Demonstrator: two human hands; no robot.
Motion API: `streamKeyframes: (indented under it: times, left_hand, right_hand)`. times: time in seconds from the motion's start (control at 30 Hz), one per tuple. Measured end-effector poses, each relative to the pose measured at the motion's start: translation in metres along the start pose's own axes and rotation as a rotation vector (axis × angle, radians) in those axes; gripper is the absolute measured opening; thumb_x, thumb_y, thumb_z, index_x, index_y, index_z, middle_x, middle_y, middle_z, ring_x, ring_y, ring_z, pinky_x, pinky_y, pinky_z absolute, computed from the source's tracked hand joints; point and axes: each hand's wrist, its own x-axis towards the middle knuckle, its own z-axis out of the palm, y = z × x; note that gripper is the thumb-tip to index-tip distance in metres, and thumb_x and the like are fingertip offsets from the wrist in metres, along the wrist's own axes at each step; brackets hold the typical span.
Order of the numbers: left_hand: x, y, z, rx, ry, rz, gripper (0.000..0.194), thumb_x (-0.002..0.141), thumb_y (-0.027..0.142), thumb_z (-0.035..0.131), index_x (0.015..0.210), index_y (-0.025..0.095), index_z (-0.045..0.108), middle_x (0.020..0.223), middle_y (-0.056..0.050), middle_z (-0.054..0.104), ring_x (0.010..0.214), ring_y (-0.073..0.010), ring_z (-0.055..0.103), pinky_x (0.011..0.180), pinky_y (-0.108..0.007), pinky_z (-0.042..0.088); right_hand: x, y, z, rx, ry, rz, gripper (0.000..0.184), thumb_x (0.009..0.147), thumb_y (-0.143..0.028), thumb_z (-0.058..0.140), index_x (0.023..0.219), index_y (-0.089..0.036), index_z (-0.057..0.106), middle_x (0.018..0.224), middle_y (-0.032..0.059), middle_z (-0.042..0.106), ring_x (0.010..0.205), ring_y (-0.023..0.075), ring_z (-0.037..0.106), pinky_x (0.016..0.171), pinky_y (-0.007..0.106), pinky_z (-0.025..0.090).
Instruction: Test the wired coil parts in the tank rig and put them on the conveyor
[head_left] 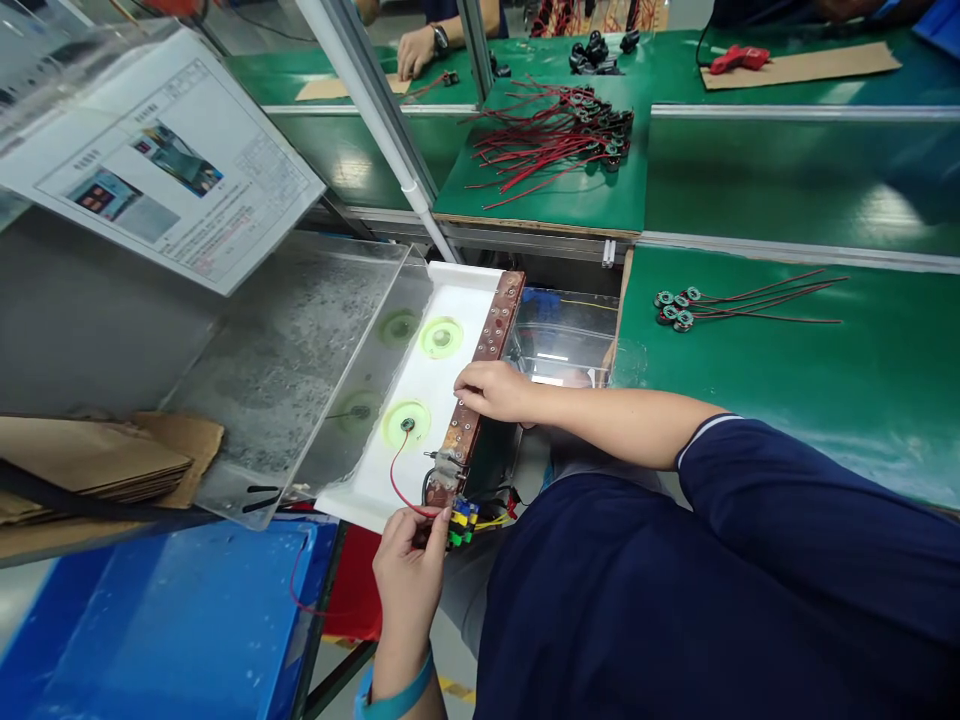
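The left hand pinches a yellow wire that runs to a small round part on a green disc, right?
Not quite: the head view shows a red wire. The left hand does pinch it, and it runs to a small round part on a green disc.

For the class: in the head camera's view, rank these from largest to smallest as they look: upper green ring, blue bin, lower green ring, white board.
1. Blue bin
2. White board
3. Upper green ring and lower green ring: too alike to rank
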Motion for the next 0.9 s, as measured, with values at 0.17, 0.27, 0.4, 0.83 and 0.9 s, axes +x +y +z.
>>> streamKeyframes:
  times: [0.17, 0.27, 0.4, 0.83, 0.9]
  left_hand:
    - [0.0008, -0.0032, -0.0001, 0.118, 0.005, 0.143, 0.024, 0.091, 0.036, 0.066, 0.073, 0.022, 0.06, 0.074, -0.002, 0.06, 0.071, -0.0184, 0.055, 0.065, -0.03, 0.042]
    - [0.0014, -0.0017, 0.0006, 0.161, 0.026, 0.21, 0.023, 0.092, 0.034, 0.065, 0.073, 0.022, 0.059, 0.074, -0.002, 0.061, 0.073, -0.0195, 0.056, 0.068, -0.031, 0.042]
    - [0.001, -0.0008, 0.004, 0.188, 0.056, 0.226, 0.023, 0.092, 0.033, 0.064, 0.073, 0.022, 0.058, 0.074, -0.003, 0.063, 0.073, -0.0205, 0.056, 0.07, -0.032, 0.042]
    - [0.0, 0.0003, 0.0073, 0.168, 0.071, 0.254, 0.02, 0.093, 0.03, 0.063, 0.075, 0.023, 0.056, 0.075, -0.002, 0.061, 0.073, -0.0202, 0.054, 0.071, -0.032, 0.041]
    - [-0.0001, -0.0003, 0.0076, 0.158, 0.071, 0.254, 0.021, 0.093, 0.029, 0.063, 0.075, 0.022, 0.056, 0.075, -0.002, 0.061, 0.073, -0.0198, 0.054, 0.07, -0.032, 0.041]
  right_hand:
    - [0.0026, 0.0076, 0.008, 0.006, -0.011, 0.078, 0.014, 0.095, -0.019, 0.059, 0.096, -0.012, 0.071, 0.098, 0.0078, 0.071, 0.09, 0.0176, 0.062, 0.078, 0.027, 0.041]
    - [0.001, 0.0056, 0.0096, 0.012, -0.009, 0.083, 0.015, 0.095, -0.02, 0.058, 0.096, -0.013, 0.071, 0.098, 0.0073, 0.071, 0.09, 0.0173, 0.063, 0.077, 0.026, 0.04]
    - [0.0005, 0.0053, 0.0092, 0.012, -0.002, 0.093, 0.014, 0.095, -0.019, 0.059, 0.095, -0.013, 0.071, 0.096, 0.0067, 0.071, 0.089, 0.0171, 0.062, 0.076, 0.026, 0.039]
    - [0.0006, 0.0041, 0.0096, 0.034, 0.004, 0.122, 0.013, 0.093, -0.018, 0.06, 0.093, -0.013, 0.071, 0.096, 0.0074, 0.071, 0.087, 0.0161, 0.062, 0.078, 0.025, 0.041]
    - [0.0004, 0.0037, 0.0098, 0.039, 0.011, 0.132, 0.011, 0.092, -0.016, 0.061, 0.092, -0.013, 0.071, 0.094, 0.0068, 0.071, 0.086, 0.0155, 0.062, 0.078, 0.025, 0.041]
